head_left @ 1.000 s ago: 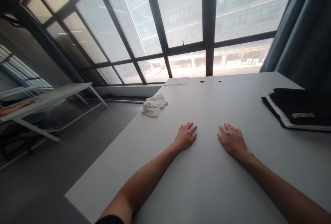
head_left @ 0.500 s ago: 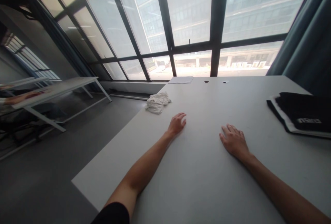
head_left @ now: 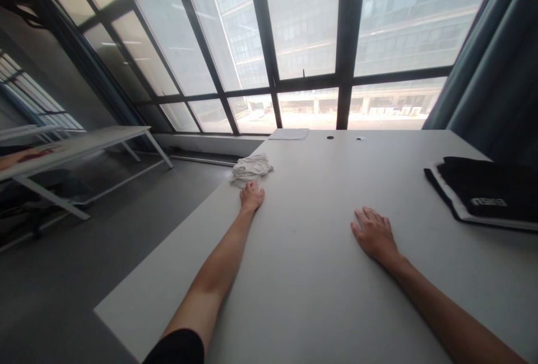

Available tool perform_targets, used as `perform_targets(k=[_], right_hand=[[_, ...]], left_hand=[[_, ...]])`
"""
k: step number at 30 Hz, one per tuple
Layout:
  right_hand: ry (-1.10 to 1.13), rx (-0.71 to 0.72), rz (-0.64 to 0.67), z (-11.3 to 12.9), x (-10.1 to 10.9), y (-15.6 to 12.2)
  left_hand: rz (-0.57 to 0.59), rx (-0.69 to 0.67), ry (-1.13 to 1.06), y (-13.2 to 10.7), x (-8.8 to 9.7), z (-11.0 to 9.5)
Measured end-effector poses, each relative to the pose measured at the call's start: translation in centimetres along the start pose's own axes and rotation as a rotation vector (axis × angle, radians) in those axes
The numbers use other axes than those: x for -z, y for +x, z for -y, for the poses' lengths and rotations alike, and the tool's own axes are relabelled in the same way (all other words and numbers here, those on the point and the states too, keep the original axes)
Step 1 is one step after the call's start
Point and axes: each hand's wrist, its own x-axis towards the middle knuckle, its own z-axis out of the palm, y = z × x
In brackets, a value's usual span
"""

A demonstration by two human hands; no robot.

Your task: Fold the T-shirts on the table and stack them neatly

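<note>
Tall dark-framed windows [head_left: 302, 45] fill the wall ahead of you, with a blue-grey curtain [head_left: 491, 67] hanging at two o'clock, and below them runs the pale grey table [head_left: 319, 297] you are leaning over

Your left hand [head_left: 251, 196] is stretched far out to eleven o'clock, arm nearly straight, because the crumpled white cloth [head_left: 251, 167] sits near the table's left edge, well beyond easy reach. The fingertips are at the cloth's near hem, touching it or just short of it; the hand looks loosely curled with nothing gripped, though at this range you cannot tell whether any fabric is pinched

Your right hand [head_left: 373, 235] lies at one o'clock, palm down with fingers spread flat on the bare tabletop, holding nothing. Judging by the lean of your body, it is planted there as a brace while the other arm extends

A folded black garment [head_left: 483, 193] with white edging and a small white logo rests at three o'clock near the right edge, well apart from both hands. A white sheet of paper [head_left: 289, 134] lies at the far edge at twelve o'clock, with two small round cable holes [head_left: 330, 137] just beside it

Off at nine o'clock stands another white table [head_left: 79, 148], where part of someone else's arm [head_left: 19, 158] rests, well apart from you
</note>
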Motion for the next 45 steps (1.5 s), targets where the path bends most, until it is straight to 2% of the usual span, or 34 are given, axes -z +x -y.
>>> perform_targets(k=[7,13,18,22,26,29,31,33,35,36,38,40,42,45], right_hand=[[0.007,0.002,-0.023,-0.1,-0.1,0.1],[0.039,-0.003,-0.035,0.0,-0.2,0.2],[0.098,-0.033,-0.028,0.1,0.4,0.4],[0.205,-0.073,-0.072,0.1,0.6,0.9],[0.405,-0.139,-0.189,-0.5,0.6,1.5],[0.502,-0.118,-0.312,-1.1,0.6,1.9],[0.526,-0.065,-0.359,-1.3,0.6,2.0],[0.519,-0.016,-0.352,-1.2,0.6,1.9],[0.479,0.030,-0.282,-1.0,0.8,1.8],[0.450,0.056,-0.224,-0.9,0.9,1.7],[0.381,0.104,-0.102,-0.5,1.1,1.4],[0.315,0.124,-0.020,-0.3,1.3,1.3],[0.263,0.105,0.002,-0.2,1.4,1.2],[0.223,0.037,-0.002,-0.2,1.1,1.3]], left_hand=[[-0.020,-0.018,0.002,-1.3,0.4,-0.3],[-0.037,-0.131,-0.015,-3.9,0.9,-3.5],[0.061,-0.378,-0.072,-6.4,1.1,-7.0],[0.145,-0.698,-0.216,-9.5,1.0,-9.9],[0.248,-0.985,-0.422,-12.7,1.3,-12.4],[0.298,-1.084,-0.542,-13.6,1.8,-13.2],[0.257,-1.068,-0.592,-13.4,2.1,-13.2],[0.126,-0.968,-0.641,-12.7,2.1,-12.8],[-0.021,-0.823,-0.666,-12.0,1.8,-12.4],[-0.057,-0.764,-0.658,-11.6,1.5,-12.2],[-0.016,-0.687,-0.583,-11.1,0.9,-11.9],[0.110,-0.659,-0.473,-10.8,0.1,-11.7],[0.227,-0.668,-0.404,-10.8,-0.4,-11.7],[0.311,-0.737,-0.440,-10.9,-0.4,-11.8]])
